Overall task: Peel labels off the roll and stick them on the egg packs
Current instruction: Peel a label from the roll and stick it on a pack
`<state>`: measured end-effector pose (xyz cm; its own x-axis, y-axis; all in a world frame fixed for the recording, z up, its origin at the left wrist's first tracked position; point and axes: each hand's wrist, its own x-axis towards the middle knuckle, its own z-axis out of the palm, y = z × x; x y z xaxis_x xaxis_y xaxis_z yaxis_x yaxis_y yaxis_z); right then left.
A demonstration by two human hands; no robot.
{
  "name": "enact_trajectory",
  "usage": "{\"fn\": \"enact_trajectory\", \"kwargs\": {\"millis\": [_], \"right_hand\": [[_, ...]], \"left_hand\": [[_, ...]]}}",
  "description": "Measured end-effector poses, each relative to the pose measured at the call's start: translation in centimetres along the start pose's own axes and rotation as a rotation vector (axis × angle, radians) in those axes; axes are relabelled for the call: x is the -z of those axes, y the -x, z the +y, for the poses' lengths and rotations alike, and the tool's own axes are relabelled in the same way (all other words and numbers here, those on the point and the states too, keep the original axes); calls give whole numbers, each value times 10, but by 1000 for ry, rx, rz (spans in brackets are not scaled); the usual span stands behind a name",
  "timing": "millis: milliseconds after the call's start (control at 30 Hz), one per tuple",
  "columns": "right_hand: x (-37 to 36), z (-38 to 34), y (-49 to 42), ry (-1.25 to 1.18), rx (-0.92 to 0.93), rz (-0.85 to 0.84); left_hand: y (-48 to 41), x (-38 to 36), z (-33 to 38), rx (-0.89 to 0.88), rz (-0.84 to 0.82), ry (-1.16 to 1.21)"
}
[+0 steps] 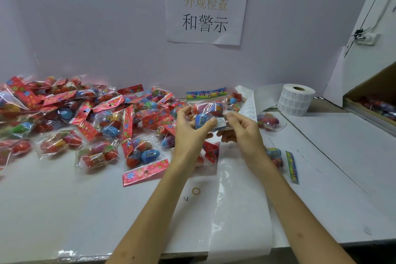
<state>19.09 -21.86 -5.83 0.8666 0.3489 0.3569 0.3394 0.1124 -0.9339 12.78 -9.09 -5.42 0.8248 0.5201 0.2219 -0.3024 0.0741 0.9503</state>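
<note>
Centrally, crinkly clear egg pack (206, 106)

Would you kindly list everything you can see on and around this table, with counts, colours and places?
held egg pack: one, clear bag of red and blue eggs, blue header, raised at centre
loose egg packs: many, mostly red headers, heaped on the table's left; a couple more right of the hands
label roll: one, white, upright at back right
label strip: one, white, trailing from the roll toward centre
rubber band: one, tan, front centre
paper sign: one, white, on the wall
cardboard box: one, brown, far right, packs inside
table: one, white
left hand: grips the held pack's left side
right hand: pinches its right side
</note>
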Motion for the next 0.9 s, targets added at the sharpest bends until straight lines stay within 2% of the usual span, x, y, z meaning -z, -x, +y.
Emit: {"fn": "enact_trajectory", "kwargs": {"millis": [233,567,733,900], "right_hand": [[0,-3,2,-4,33,-51],[1,-5,2,-53,0,-60],[1,-4,0,-50,0,28],[3,-5,0,-39,-1,51]], "left_hand": [[2,-1,-1,-50,1,-18],[1,2,-1,15,-21,57],[1,2,-1,42,-130,21],[2,1,0,33,-146,11]]}}
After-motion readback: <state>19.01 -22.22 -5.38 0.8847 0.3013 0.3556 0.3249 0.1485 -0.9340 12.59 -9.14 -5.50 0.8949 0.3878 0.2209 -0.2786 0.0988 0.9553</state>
